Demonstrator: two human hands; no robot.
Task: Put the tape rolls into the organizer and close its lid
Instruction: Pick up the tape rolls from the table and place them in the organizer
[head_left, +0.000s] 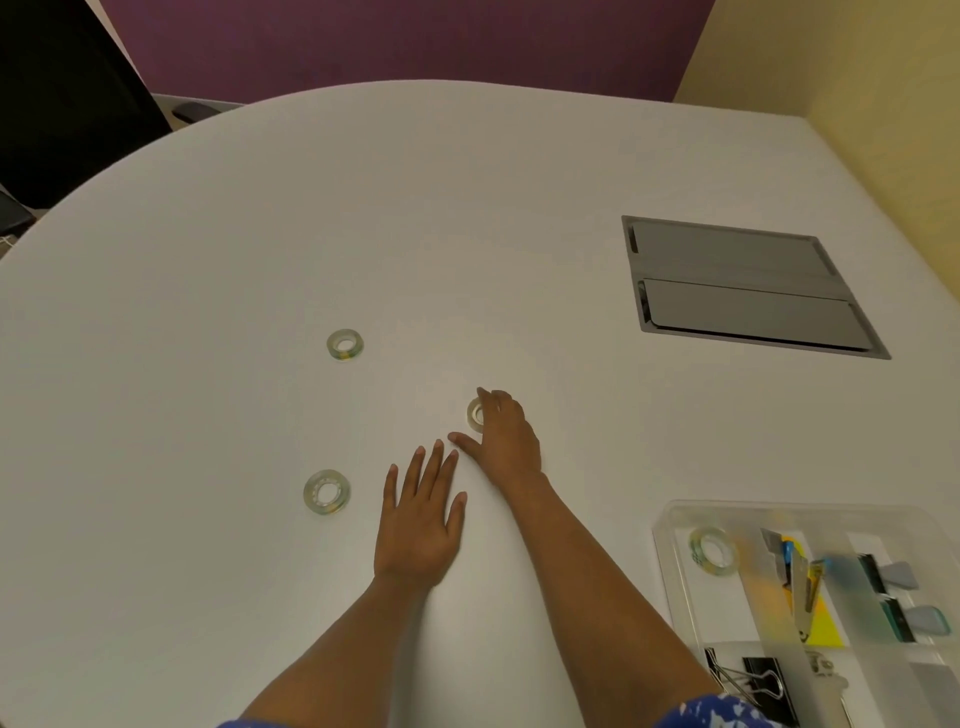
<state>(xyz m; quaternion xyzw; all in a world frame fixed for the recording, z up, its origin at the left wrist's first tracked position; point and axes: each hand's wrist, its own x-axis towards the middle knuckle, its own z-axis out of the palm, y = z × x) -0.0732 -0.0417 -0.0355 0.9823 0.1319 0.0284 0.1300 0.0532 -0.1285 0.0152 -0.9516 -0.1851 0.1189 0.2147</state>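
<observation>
Head view: rolls are the measure of progress, and only one of four is home. That stored roll lies in the left compartment of the clear organizer at the lower right of the table. Other compartments hold binder clips and small office bits, blurred.

Three rolls are left out on the table. The far roll and the near roll lie flat, well apart and untouched. The middle roll sits under the right hand, whose fingers arch over it while the thumb is spread away along the table. Whether the fingers have hold of the roll cannot be told, since they hide most of it.

The left hand lies flat on the table, fingers straight and slightly spread, holding nothing, just beside the right thumb and near the near roll.

A grey hatch is set into the table farther back.

By my reckoning the task is early: three rolls to carry over, then the lid, which I cannot pick out for certain, to shut
</observation>
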